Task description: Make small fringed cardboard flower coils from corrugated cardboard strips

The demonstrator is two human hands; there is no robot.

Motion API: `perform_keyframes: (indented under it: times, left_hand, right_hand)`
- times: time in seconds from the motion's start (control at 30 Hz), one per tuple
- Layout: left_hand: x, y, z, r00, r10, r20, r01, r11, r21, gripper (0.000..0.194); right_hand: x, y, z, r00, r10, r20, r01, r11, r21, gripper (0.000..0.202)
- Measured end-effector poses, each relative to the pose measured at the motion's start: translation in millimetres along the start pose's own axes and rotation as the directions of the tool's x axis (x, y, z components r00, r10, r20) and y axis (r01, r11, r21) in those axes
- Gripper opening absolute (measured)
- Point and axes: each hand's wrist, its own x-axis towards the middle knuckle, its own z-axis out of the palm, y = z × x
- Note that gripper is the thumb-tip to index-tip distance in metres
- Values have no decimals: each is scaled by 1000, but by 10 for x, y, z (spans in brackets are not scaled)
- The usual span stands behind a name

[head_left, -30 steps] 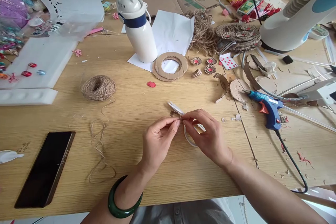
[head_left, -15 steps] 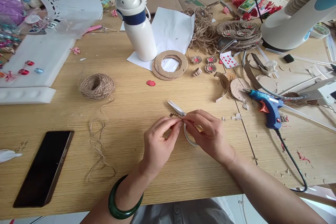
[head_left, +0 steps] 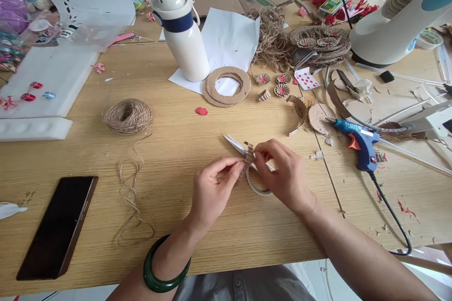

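Note:
Between thumb and forefinger, my left hand (head_left: 215, 190) pinches a small strip of corrugated cardboard (head_left: 249, 154), tilted upright. My right hand (head_left: 284, 174) is closed at the strip's right side, its fingertips pinched together against the edge. Under the hands lie scissors (head_left: 235, 145), blades pointing up and left, with the handles partly covered by the right fingers. Beyond them are red paper discs (head_left: 201, 111), two cardboard rings (head_left: 229, 99) stacked together, and pleated cardboard rosettes (head_left: 281, 90) with red centres. A small rolled cardboard piece (head_left: 263, 96) sits beside the rosettes.
A blue glue gun (head_left: 363, 143) lies at the right, its cord running to the table's front edge. To the left are a twine ball (head_left: 129, 116) with a loose tail and a phone (head_left: 58, 225). A white bottle (head_left: 183, 37) stands behind.
The cardboard strip has turned up and now shows its ridged face between my hands. My right hand has shifted slightly, its fingers now at the strip's side.

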Motion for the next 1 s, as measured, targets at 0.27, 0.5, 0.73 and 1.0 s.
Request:
perform_keyframes:
  times: [0.27,0.5,0.73,1.0]
  left_hand:
    - [66,-24,-14,958,-284,-42,250,896,-366,24]
    - [62,-44,-26,972,-222,-75,185,925,-331,21]
    - [55,-48,5,983,-181,27,181,941,-287,20]
    - [56,19,-22,993,-103,66,116,964,-241,18]
  right_hand:
    - [30,39,-27,965,255,65,-263,926,271,13]
    - [25,-81,7,853,310,421,-497,729,470,34]
    - [-7,-62,99,783,416,462,-621,510,594,43]
    - [12,-84,14,866,293,406,-481,711,513,29]
